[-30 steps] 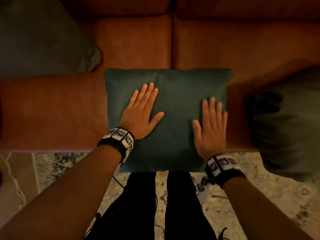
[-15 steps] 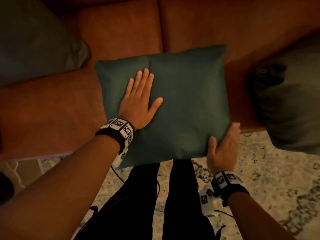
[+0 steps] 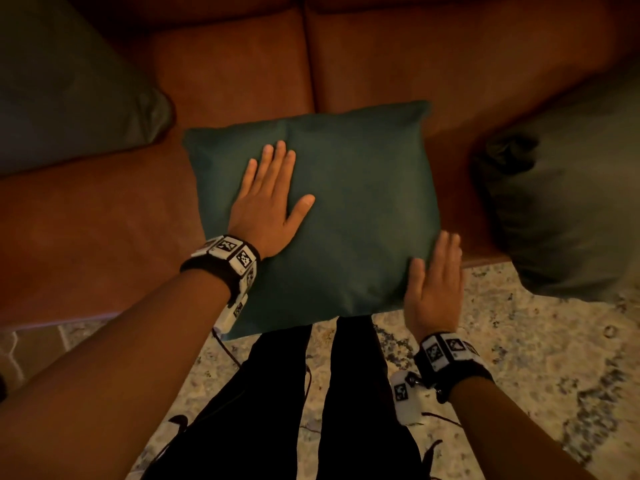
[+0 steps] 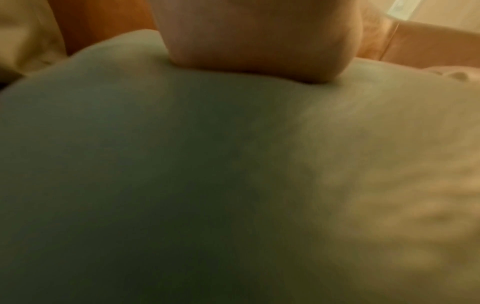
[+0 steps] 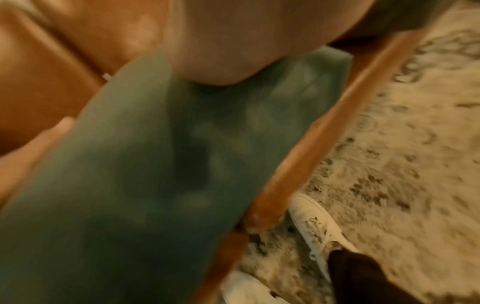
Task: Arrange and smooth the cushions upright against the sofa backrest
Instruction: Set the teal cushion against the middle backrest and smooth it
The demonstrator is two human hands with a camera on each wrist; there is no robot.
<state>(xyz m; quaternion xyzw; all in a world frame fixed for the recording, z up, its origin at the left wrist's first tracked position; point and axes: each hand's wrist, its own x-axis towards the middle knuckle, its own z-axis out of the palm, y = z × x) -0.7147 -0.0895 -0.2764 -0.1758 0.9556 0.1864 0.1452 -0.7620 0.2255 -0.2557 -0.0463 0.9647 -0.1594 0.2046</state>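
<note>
A dark teal cushion (image 3: 346, 209) lies flat on the brown leather sofa seat (image 3: 86, 220), slightly skewed, its near edge hanging over the seat front. My left hand (image 3: 270, 199) presses flat on its left half with fingers spread. My right hand (image 3: 436, 282) rests straight-fingered against the cushion's near right corner, thumb on the top face. The left wrist view shows my palm (image 4: 254, 41) sunk into the cushion (image 4: 182, 164). Seen from the right wrist, the cushion (image 5: 155, 164) is edge-on under my palm (image 5: 246, 41).
A grey-green cushion (image 3: 69, 91) lies at the far left of the sofa and another (image 3: 571, 209) slumps over the seat's right front. The backrest (image 3: 450, 15) runs along the top. My black-trousered legs (image 3: 346, 393) stand on a patterned rug (image 3: 554, 358); a white shoe (image 5: 317, 222) shows.
My right hand slid off the cushion's top to its near right corner, then straightened along the edge. The cushion turned slightly anticlockwise. My left hand stayed flat on it.
</note>
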